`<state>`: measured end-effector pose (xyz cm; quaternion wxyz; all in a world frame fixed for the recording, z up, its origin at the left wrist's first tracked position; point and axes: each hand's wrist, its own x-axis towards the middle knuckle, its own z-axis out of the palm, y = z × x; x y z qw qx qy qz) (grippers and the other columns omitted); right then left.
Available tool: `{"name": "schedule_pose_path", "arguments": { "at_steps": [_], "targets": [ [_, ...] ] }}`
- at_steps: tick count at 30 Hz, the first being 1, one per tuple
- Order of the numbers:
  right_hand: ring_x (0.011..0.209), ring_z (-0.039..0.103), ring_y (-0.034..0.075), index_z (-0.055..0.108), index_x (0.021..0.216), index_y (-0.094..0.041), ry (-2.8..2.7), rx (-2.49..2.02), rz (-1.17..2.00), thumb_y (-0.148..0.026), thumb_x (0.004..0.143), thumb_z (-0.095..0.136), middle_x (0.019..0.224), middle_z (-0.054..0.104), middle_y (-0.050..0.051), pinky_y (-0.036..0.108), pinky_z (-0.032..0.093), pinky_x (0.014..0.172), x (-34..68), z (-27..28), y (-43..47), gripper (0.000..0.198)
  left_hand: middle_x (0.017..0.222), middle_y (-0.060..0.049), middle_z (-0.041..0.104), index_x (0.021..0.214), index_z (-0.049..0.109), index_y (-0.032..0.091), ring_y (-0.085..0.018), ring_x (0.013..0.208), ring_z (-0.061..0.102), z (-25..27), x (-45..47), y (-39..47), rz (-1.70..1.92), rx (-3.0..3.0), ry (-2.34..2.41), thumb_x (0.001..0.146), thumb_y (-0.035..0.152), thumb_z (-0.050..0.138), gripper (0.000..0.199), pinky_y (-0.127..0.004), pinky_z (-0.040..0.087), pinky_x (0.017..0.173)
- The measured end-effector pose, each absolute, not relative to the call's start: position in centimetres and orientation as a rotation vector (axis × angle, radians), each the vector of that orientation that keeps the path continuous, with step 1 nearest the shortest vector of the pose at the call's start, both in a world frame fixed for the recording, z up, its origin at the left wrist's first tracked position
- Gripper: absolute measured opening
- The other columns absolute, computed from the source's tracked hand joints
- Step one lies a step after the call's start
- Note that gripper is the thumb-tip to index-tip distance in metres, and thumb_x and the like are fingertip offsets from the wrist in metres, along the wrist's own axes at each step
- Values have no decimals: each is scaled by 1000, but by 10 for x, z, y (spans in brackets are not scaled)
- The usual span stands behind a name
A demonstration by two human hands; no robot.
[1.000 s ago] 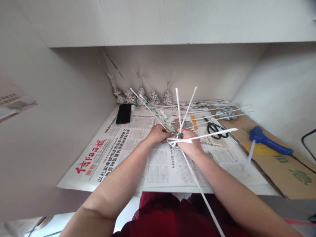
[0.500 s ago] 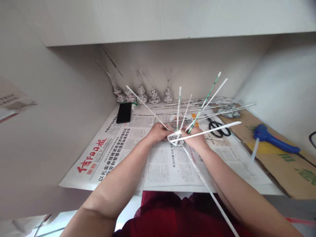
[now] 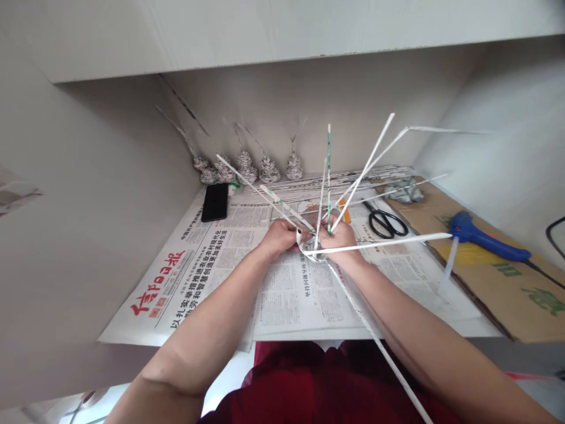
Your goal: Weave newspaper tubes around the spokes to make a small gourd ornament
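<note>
Between my hands is a small piece woven from rolled newspaper point(image 3: 314, 254), with several paper tubes fanning out of it. My left hand point(image 3: 282, 237) is closed on its left side, fingertips near a bent tube end. My right hand point(image 3: 341, 242) grips the other side, thumb and fingers around the tubes' bases. One long white tube point(image 3: 379, 244) points right across my right hand. Another long tube point(image 3: 375, 335) runs down toward my lap, and a green-marked tube point(image 3: 329, 176) stands nearly upright. My fingers partly hide the woven part.
Newspaper sheets point(image 3: 212, 282) cover the table. Several woven gourd-shaped pieces point(image 3: 269, 169) line the back wall near a black phone point(image 3: 215, 202). Loose paper tubes point(image 3: 353, 178) lie behind my hands. To the right are black scissors point(image 3: 388, 224) and a blue glue gun point(image 3: 485, 238) on cardboard point(image 3: 507, 294).
The tubes have shifted around the woven piece: one now leans left, and the green-marked one stands more upright. A bent tube now reaches toward the upper right. Both hands keep their hold.
</note>
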<state>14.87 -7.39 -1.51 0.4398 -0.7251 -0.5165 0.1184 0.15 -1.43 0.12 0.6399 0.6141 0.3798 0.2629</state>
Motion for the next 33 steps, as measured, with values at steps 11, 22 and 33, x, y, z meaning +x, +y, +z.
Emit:
{"name": "schedule_pose_path", "arguments": {
  "at_steps": [11,22,33],
  "targets": [
    [69,59,21,60,88,-20,-1287,-1985,159,-27,77,47,71,63,4,28,41,63,140,-10,-78,18,59,-2,63,72,71,9,-9,51,55,6,2,-17,592,1387,893,55,25,80,25,-20,48,49],
    [63,62,18,68,75,-22,-1332,-1923,344,-43,78,55,61,65,-1,25,41,58,154,-9,-80,24,56,-1,63,70,70,8,-9,47,56,3,0,-11,670,1405,919,63,13,71,8,-21,47,48],
    [72,64,20,66,71,-22,-1455,-1909,299,-30,72,57,71,68,0,28,45,65,152,-3,-85,11,53,1,60,74,68,6,-7,44,53,1,1,-8,676,1338,991,68,7,67,7,-20,45,46]
  ]
}}
